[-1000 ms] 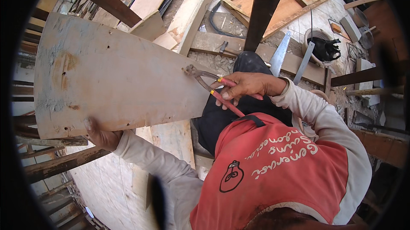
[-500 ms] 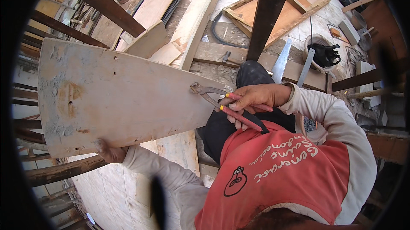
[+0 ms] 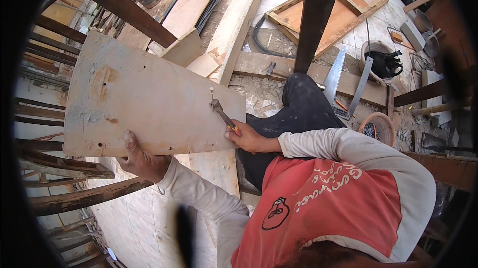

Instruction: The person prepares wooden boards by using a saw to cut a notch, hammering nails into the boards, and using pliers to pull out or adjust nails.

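Note:
A broad board [image 3: 149,104], smeared with grey cement and rust-brown stains, lies slantwise in front of me, partly over my lap. My left hand [image 3: 144,161] grips its lower edge, thumb up on the face and fingers hidden underneath. Closed round the red and yellow handles of the pincers [image 3: 225,117] is my right hand [image 3: 251,138]. The pincers' jaws rest on or just over the board's face near its right end. A small pale bit shows just above the jaws; I cannot make out what it is. Several small holes dot the board.
Beyond my knee lie a hammer [image 3: 272,69], a handsaw [image 3: 336,74] and a metal strip [image 3: 360,86]. Buckets [image 3: 376,51] and a round basin [image 3: 386,123] stand on the right. Dark upright posts [image 3: 318,14] rise close by, with a wooden frame panel [image 3: 323,14] behind.
The pincers have swung left and down, from spread handles above the board to handles closed together with jaws at its face. My left hand and the board have shifted right and slightly up.

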Demonstrator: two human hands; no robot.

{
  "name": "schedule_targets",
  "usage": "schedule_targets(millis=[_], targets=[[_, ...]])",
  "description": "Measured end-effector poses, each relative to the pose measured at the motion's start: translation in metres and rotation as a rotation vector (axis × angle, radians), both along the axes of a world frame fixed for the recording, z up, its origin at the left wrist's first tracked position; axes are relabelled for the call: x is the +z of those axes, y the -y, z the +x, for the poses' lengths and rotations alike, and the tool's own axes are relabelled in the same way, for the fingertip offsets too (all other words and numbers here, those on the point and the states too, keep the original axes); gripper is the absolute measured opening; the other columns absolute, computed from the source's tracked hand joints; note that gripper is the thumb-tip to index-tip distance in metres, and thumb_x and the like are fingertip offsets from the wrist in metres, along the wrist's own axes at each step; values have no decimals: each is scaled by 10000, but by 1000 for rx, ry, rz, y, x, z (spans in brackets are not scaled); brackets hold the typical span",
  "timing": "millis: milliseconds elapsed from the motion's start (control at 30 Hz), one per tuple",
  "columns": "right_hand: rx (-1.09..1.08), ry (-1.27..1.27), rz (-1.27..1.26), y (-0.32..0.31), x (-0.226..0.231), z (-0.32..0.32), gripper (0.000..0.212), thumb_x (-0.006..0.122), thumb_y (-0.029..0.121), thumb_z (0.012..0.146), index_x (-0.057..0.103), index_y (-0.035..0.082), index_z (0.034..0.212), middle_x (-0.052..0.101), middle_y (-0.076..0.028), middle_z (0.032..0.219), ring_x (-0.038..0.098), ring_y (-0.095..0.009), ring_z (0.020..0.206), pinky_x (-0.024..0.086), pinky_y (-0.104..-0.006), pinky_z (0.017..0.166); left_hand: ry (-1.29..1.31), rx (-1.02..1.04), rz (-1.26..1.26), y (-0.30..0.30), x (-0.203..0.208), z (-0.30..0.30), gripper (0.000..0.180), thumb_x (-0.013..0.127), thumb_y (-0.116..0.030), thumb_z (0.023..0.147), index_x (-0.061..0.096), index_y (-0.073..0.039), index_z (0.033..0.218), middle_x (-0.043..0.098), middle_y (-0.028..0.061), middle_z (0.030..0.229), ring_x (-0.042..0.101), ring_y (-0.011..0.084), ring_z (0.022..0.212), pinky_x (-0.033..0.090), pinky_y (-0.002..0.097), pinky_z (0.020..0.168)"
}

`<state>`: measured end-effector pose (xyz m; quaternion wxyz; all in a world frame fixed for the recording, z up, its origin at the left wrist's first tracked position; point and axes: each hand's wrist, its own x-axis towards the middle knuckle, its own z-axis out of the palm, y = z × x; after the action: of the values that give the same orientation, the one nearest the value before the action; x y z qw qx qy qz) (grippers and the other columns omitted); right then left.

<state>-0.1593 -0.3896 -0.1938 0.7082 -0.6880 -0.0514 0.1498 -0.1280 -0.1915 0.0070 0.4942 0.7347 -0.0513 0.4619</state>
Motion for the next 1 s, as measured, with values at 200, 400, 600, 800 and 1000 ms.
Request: schedule_targets(millis=[200,400,600,800,1000], targets=[[159,-390,252,37,21,-3,299,567,286,985,498,19,1102,530,-59,684,449,-142,377,516,-293,566,-77,17,-341,-19,12,-5,397,540,-247,1009,559,115,1169,665,175,1081,662,190,941,576,309,759],[55,-619,257,97,-61,45,128,546,82,932,467,-11,971,533,-129,544,582,-272,456,574,-407,816,-15,56,-193,-64,-23,-20,456,522,-290,1020,518,100,1256,618,202,1213,639,247,1040,559,365,871],[36,-861,339,118,-90,63,385,526,432,1017,581,60,931,619,-135,670,682,-275,833,570,-407,777,159,-317,-639,-80,-28,-34,576,493,-329,1033,367,65,1433,455,235,1440,520,300,1256,469,445,1036],[166,-253,232,110,-32,47,670,415,633,997,514,41,1294,671,-150,1124,662,-275,1038,526,-415,911,178,-834,-844,-136,-18,-81,507,376,-324,1078,402,46,1423,475,245,1426,528,330,1245,471,476,1049],[192,-320,656,125,36,19,700,535,582,969,437,46,1409,622,-127,1223,663,-231,1038,561,-386,858,273,-210,-1097,-93,-89,-63,637,443,-466,1022,354,-44,1491,394,182,1515,401,342,1378,355,518,1141]])
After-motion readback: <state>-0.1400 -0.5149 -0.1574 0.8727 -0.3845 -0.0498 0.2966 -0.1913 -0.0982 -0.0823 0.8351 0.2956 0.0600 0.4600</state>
